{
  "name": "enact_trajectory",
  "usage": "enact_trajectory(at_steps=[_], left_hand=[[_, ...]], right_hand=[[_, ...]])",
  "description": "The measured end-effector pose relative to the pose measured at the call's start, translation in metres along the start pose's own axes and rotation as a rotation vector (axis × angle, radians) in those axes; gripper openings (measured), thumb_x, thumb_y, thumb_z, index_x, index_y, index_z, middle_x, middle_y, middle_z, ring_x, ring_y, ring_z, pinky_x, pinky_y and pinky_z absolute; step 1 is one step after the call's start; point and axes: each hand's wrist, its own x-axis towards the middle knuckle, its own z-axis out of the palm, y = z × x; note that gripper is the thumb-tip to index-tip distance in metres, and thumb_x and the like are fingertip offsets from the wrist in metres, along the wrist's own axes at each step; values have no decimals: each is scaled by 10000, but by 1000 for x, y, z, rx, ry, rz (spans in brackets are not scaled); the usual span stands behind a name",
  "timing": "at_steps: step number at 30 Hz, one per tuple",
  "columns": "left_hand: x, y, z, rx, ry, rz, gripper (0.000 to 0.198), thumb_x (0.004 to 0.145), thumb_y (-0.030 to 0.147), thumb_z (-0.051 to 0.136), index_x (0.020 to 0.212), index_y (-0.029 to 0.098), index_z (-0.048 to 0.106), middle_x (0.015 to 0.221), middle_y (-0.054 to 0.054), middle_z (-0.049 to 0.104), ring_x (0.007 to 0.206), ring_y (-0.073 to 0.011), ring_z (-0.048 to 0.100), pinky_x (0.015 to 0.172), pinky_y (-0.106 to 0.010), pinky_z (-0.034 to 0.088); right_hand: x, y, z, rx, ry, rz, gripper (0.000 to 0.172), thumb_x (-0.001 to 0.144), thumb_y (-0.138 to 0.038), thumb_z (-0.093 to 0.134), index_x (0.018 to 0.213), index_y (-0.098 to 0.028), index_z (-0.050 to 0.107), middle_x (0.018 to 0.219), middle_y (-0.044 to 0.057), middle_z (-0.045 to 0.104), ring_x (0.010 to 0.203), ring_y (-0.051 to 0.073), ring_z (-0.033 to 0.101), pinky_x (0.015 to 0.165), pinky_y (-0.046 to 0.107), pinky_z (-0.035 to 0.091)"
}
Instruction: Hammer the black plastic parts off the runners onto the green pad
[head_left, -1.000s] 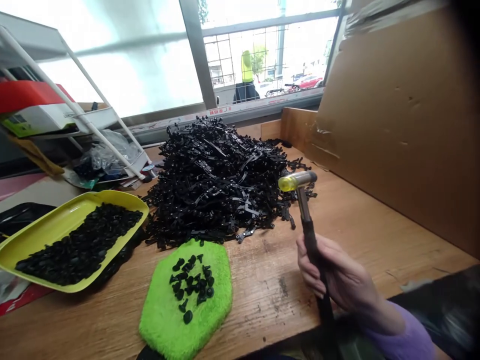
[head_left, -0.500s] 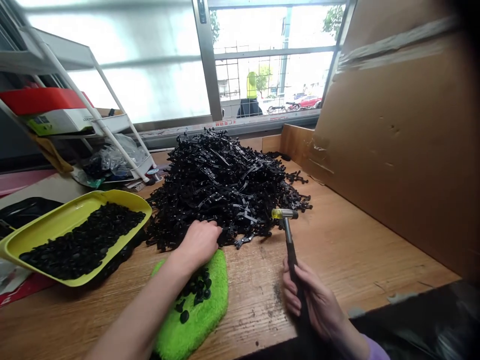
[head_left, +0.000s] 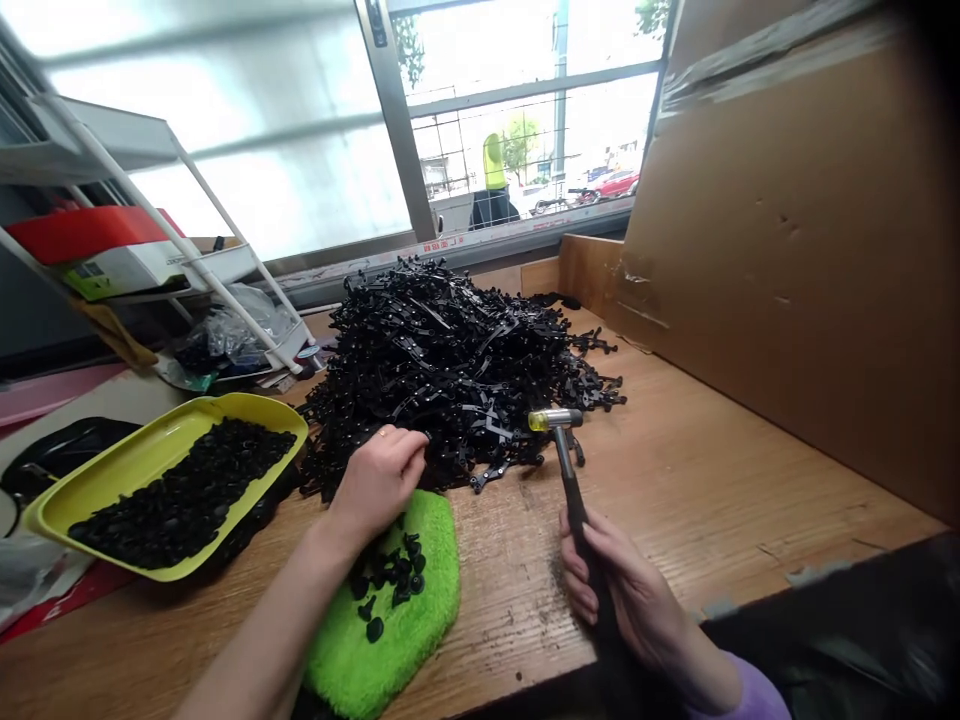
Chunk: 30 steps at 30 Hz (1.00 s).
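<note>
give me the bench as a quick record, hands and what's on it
right hand: grips hammer by the handle, head up
left hand: touching edge of black parts pile, above green mat
on mat: small black pieces
yellow tray: heaped with similar black pieces
surface: wooden bench
beyond bench: cardboard sheet, window

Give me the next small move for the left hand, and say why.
Probably pull one black plastic piece free from the pile of black plastic pieces. The left hand already rests at the pile's front edge, just above the green pad, while the right hand grips the small hammer, ready nearby.
</note>
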Motion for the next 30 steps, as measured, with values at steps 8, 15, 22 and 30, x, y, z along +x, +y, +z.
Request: enact_trajectory(at_steps=[8,15,22,30], left_hand=[[67,42,22,121,45,37,168,829,259,471,912,178,593,910,-82,598,915,-230,501,777,-367,394],[86,59,38,349,-82,73,99,763,150,485,824,136,562,848,-113,575,838,-250,516,755,-410,313],[79,60,34,257,-76,114,339,739,29,406,1027,179,504,847,-73,602,854,-233,517,776,-395,315],[90,46,10,-81,117,52,289,776,49,376,948,205,548,908,-53,548,883,-191,502,787,-319,419]], right_hand=[[2,1,-1,-25,9,-32,166,894,-360,477,893,-196,447,619,-34,429,415,76,371,349,162,318],[1,4,-3,2,8,-40,207,875,-401,510,887,-203,451,619,-36,434,415,75,377,360,165,332],[1,4,-4,-9,-11,-51,200,886,-395,489,896,-200,446,620,-33,437,411,77,375,345,161,314],[0,3,-5,-4,-21,-43,173,902,-372,458,898,-200,439,625,-32,429,419,78,378,356,166,317]])
